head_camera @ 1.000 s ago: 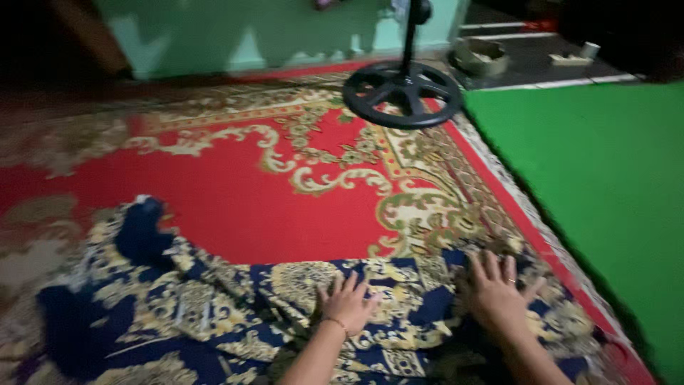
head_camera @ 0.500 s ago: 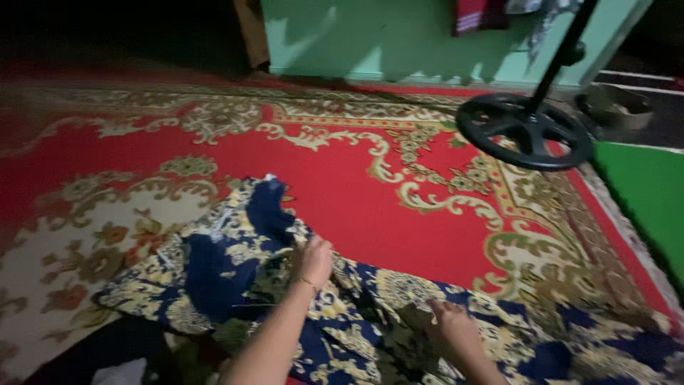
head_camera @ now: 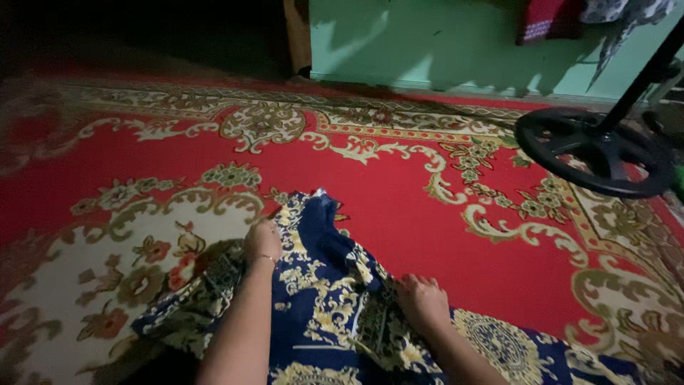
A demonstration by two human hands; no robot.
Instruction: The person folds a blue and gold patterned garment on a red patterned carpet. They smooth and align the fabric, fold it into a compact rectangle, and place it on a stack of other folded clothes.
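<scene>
A dark blue cloth with gold patterns [head_camera: 320,299] lies spread on a red ornate carpet [head_camera: 399,214] in the head view. My left hand [head_camera: 262,241] grips the cloth's far left edge with fingers closed on the fabric. My right hand [head_camera: 422,302] presses down on the cloth's middle, fingers curled into a fold. Both forearms reach in from the bottom of the frame. The cloth's lower part runs out of view at the bottom right.
A black round fan base [head_camera: 595,151] with its pole stands at the right on the carpet. A pale green wall [head_camera: 442,43] runs along the back, with red and patterned clothing [head_camera: 548,18] hanging on it. The far left is dark.
The view has swung left, so the fan base sits further right. Both hands have moved left along the cloth, and the left hand now holds its far left edge.
</scene>
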